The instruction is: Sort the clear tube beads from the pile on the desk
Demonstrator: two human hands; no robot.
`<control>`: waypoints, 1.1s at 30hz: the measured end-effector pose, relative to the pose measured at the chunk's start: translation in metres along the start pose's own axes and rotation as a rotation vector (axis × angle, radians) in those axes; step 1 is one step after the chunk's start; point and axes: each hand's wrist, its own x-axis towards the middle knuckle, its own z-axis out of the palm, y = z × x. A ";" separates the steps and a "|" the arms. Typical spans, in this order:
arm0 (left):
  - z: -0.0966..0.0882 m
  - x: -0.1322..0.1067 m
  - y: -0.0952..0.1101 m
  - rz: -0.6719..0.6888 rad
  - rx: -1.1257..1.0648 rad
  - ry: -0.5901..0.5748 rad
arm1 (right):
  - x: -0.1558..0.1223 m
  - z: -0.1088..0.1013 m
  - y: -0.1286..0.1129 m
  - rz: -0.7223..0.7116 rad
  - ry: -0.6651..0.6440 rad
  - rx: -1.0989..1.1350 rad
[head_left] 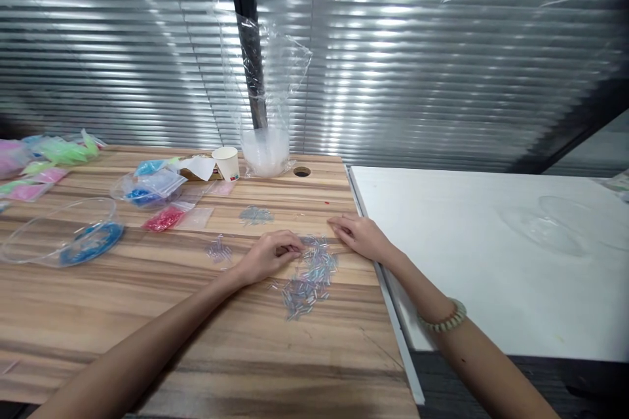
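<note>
A loose heap of clear, iridescent bugle beads [310,278] is spread on the wood-grain table. My left hand [272,254] reaches in at the heap's left edge, thumb and fingers pinched together; anything between the fingertips is too small to make out. Resting on the table at the heap's upper right is my right hand [361,236], its fingers stretched loosely leftward with no bead visible in them. Two smaller groups lie farther left: a grey-blue bead pile [255,215] and a purplish bead pile [219,249].
To the left are a bag of red beads [164,218], a clear dish with blue beads [92,243] and several coloured bags [63,149]. A paper cup [226,163] stands by bagged plastic cups [266,152]. A white table [472,275] adjoins on the right.
</note>
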 end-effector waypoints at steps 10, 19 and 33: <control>0.002 -0.001 -0.005 -0.071 -0.065 0.002 | -0.002 0.002 0.002 -0.023 0.023 0.021; 0.001 -0.001 -0.003 -0.060 -0.053 0.012 | -0.003 0.005 0.007 -0.037 0.044 0.046; 0.001 0.000 -0.003 -0.063 -0.067 0.019 | 0.001 0.007 0.009 -0.057 0.042 0.059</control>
